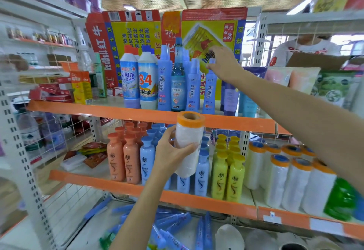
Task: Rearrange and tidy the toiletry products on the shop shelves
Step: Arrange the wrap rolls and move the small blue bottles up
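Observation:
My left hand [171,152] grips a white roll with an orange top band [188,143], held upright in front of the middle shelf. My right hand [222,63] reaches up to the upper shelf and pinches the cap of a blue spray bottle [209,90] at the right end of a row of blue bottles. Beside that row stand a dark blue glass bottle [177,84], an "84" disinfectant bottle [147,84] and a toilet-cleaner bottle [130,84]. Several matching white rolls [293,182] stand on the middle shelf at the right.
Orange [123,159], blue [201,173] and yellow [226,177] shampoo bottles fill the middle shelf. Blue tubes [171,224] lie on the bottom shelf. A Red Bull carton [208,33] backs the upper shelf. Refill pouches [332,88] stand at the right. A person stands behind the right shelf.

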